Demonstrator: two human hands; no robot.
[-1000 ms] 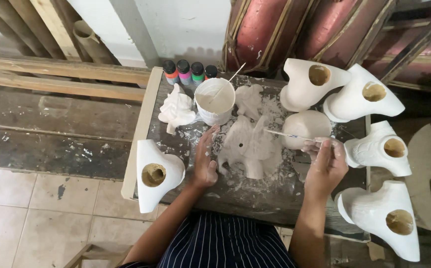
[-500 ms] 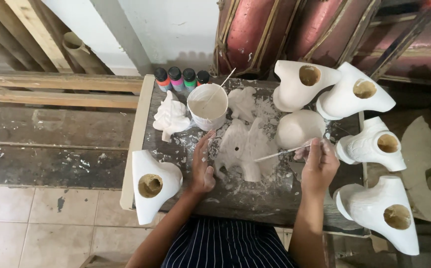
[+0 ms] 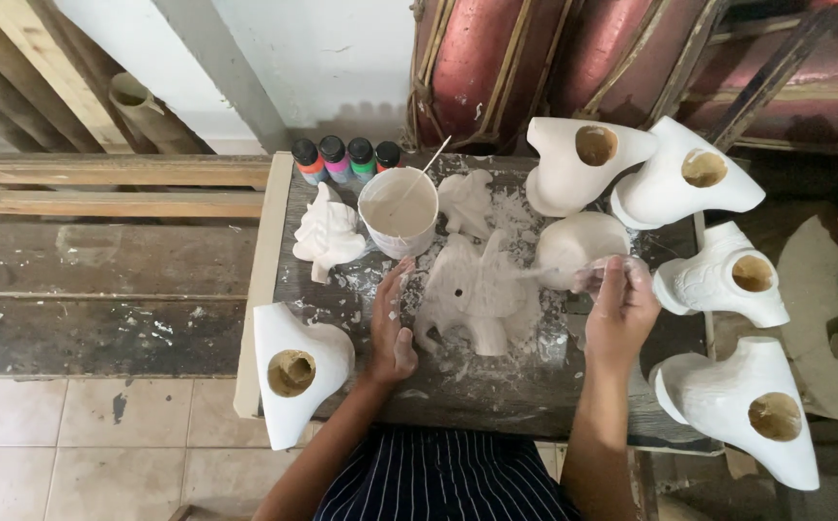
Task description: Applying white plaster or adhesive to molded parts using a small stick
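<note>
Dusty and grey, the small worktable [image 3: 496,396] stood against a white wall, with wooden planks to our left and red padded shapes behind it. Along its far edge we saw four small paint bottles [image 3: 346,157] in a row, all with black caps, their bodies orange, pink, green and red; any labels were too small for us to tell. Just in front of them sat a white cup of pale liquid [image 3: 398,210] with a thin stick leaning in it.

White plaster casts ringed the table: one hollow mould [image 3: 293,371] at the near left corner, four more at the right, and a small ridged figure [image 3: 329,232] beside the cup.

Near the middle lay the white plaster animal figure [image 3: 477,294], on its side amid white crumbs and powder, its surface rough and chalky with a small dark hole in it. Our left hand [image 3: 392,323] rested flat and open on the table, touching the figure's left edge. Our right hand [image 3: 619,307] was closed round a thin tool [image 3: 544,273] whose tip reached the figure's right side; the motion blurred it. A round white bowl-like cast [image 3: 578,243] sat just behind that hand.
</note>
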